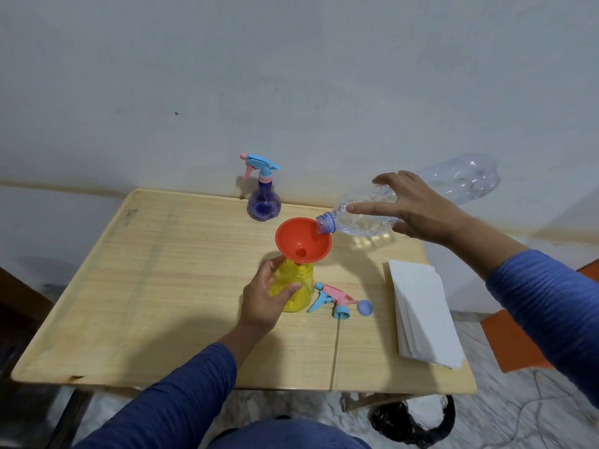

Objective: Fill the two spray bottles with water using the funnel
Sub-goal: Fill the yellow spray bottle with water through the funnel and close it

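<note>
Funnel [303, 240] between both hands

A plain room in a home, it seems: a small wooden folding table [162, 286] stands against a bare, scuffed whitewashed wall [291, 76] beyond the hands, on a marble-patterned floor [518, 409]. A black plastic bag [411, 422] lies on the floor below the right hand [418, 209].

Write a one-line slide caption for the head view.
Right hand tips a clear water bottle into the orange funnel on the yellow spray bottle, which the left hand holds.
</note>
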A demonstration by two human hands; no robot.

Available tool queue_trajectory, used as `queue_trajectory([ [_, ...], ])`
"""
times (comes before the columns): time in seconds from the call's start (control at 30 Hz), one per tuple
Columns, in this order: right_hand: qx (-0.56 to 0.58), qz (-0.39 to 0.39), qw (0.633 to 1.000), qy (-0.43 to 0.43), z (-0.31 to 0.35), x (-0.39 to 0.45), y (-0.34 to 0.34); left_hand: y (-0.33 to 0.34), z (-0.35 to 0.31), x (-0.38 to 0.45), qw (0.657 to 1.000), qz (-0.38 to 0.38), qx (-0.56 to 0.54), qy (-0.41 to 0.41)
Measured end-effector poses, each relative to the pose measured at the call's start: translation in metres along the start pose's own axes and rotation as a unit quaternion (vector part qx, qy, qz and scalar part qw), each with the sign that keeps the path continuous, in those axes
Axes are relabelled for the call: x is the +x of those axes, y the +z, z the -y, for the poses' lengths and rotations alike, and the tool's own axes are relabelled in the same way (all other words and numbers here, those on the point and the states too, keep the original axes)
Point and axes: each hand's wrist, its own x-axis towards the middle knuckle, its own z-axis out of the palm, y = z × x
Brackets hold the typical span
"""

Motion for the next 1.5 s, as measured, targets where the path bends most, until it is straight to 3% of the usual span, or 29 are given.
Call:
queue_trajectory([
  [0.77, -0.013, -0.035, 0.999, -0.027, -0.012, 0.004, 0.010, 0.000, 0.005, 0.001, 1.000, -0.004, 0.027, 0.015],
  [0.93, 0.072, -0.021, 0.997, 0.024, -0.004, 0.002, 0.015, -0.001, 0.005, 0.001, 1.000, -0.005, 0.023, 0.014],
  [1.03, 0.136, -0.053, 0.987, 0.062, 0.003, 0.001, 0.024, 0.000, 0.005, 0.001, 1.000, -0.013, 0.014, 0.014],
  [1.13, 0.231, -0.119, 0.959, 0.118, 0.012, 0.003, 0.031, 0.000, 0.007, 0.002, 1.000, -0.014, 0.014, 0.010],
  [1.27, 0.348, -0.231, 0.881, 0.222, 0.023, 0.007, 0.039, 0.000, 0.008, 0.002, 1.000, -0.011, 0.016, -0.002],
  [1.5, 0.431, -0.314, 0.764, 0.363, 0.035, 0.010, 0.060, 0.000, 0.005, 0.002, 1.000, -0.010, 0.024, -0.006],
])
